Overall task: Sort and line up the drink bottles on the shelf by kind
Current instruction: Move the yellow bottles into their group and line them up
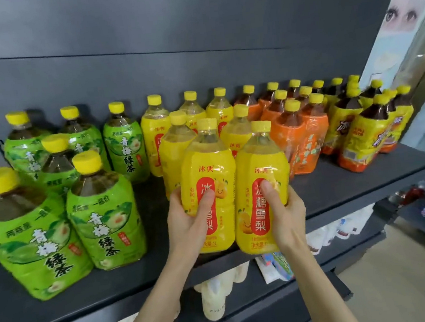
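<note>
A shop: dark shelf (338, 182) stocked with rows of drink bottles (124, 143).

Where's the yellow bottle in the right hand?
Head view, centre: that bottle is at the shelf front edge, right of the left hand's yellow bottle, orange bottles behind.

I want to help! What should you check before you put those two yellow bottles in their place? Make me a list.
1. Left hand grips the left yellow bottle firmly: ok.
2. Right hand grips the right yellow bottle firmly: ok.
3. Caps are on both held bottles: ok.
4. Same kind close by: the yellow bottles behind match: ok.
5. Labels face the front: ok.
6. Bottoms rest flat on the shelf: cannot tell, they sit right at the front edge.
</note>
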A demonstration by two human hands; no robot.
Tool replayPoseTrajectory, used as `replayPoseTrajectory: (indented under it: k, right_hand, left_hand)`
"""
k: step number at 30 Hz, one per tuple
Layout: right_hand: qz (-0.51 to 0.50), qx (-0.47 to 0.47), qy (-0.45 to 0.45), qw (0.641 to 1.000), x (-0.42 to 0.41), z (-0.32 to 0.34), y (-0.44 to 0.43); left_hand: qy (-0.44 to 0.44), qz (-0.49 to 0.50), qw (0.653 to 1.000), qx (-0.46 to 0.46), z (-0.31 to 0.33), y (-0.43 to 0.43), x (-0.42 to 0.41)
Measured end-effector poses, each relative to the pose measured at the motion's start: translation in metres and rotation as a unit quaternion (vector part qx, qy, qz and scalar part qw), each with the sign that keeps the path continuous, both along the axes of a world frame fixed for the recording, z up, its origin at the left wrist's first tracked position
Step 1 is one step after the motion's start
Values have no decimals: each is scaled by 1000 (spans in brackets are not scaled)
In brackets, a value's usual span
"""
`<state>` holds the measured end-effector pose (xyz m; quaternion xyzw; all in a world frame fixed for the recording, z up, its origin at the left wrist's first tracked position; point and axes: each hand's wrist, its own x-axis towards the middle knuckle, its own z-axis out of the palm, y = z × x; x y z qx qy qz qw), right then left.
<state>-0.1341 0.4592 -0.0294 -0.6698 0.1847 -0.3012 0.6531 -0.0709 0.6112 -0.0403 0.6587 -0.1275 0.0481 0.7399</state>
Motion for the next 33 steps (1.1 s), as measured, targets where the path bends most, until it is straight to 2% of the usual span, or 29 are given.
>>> replayPoseTrajectory:
  k: [13,18,33]
  right_hand:
    - [141,-46,-30,988,66,-25,-55]
    - [182,-43,-61,981,84,-36,-62]
    - [233,-27,-30,972,130,-30,-70]
  left_hand:
    - [-9,143,990,5,-28,-49,17]
    - [-36,230,966,117,-33,-56,28]
    - [-3,239,967,94,-32,-69,59]
